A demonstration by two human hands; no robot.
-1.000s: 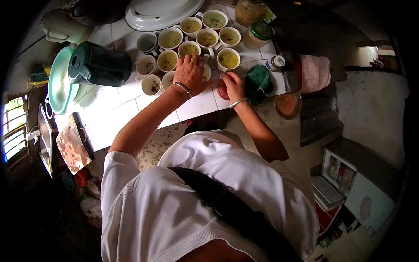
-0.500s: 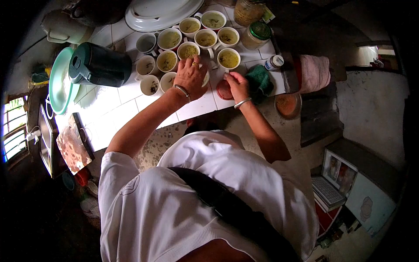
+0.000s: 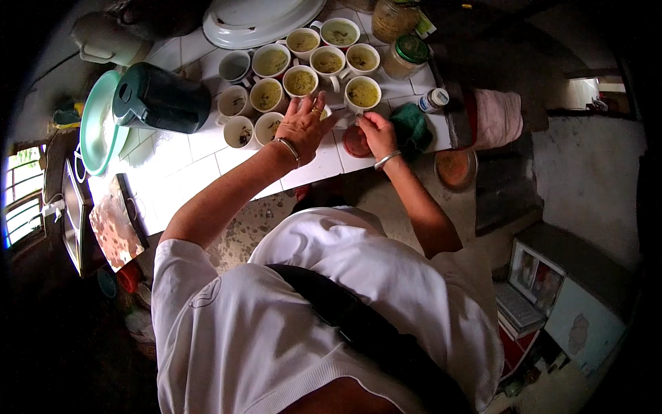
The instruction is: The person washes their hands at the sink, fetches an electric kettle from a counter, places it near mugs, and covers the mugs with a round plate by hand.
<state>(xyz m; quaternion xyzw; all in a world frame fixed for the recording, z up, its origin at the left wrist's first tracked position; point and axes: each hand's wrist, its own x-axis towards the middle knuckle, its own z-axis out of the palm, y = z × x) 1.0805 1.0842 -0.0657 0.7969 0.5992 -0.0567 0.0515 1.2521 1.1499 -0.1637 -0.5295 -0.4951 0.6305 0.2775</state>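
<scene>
Several white cups hold yellowish liquid with dark bits; one such cup [image 3: 301, 81] stands just beyond my left hand [image 3: 303, 131]. That hand is open, fingers spread and palm down, and partly covers another cup [image 3: 327, 112]. My right hand [image 3: 379, 138] is closed in a pinch at the near side of a yellow-filled cup [image 3: 363, 92]. What lies between its fingertips is too small to make out. Beside and partly under this hand is a red round lid [image 3: 356, 141]. Nearer cups, such as this one [image 3: 238, 132], show dark leaves at the bottom.
A dark green kettle [image 3: 162, 96] and a light green basin [image 3: 100, 124] stand left on the white tiled counter [image 3: 179, 159]. At right are a green-lidded jar [image 3: 405, 56], a small bottle [image 3: 433, 100] and a green cloth [image 3: 412, 127]. A large white tray [image 3: 258, 21] lies behind.
My left hand's fingers have spread and shifted slightly right. My right hand stays nearly in place, its fingertips a little nearer the cup. The whole view has shifted slightly.
</scene>
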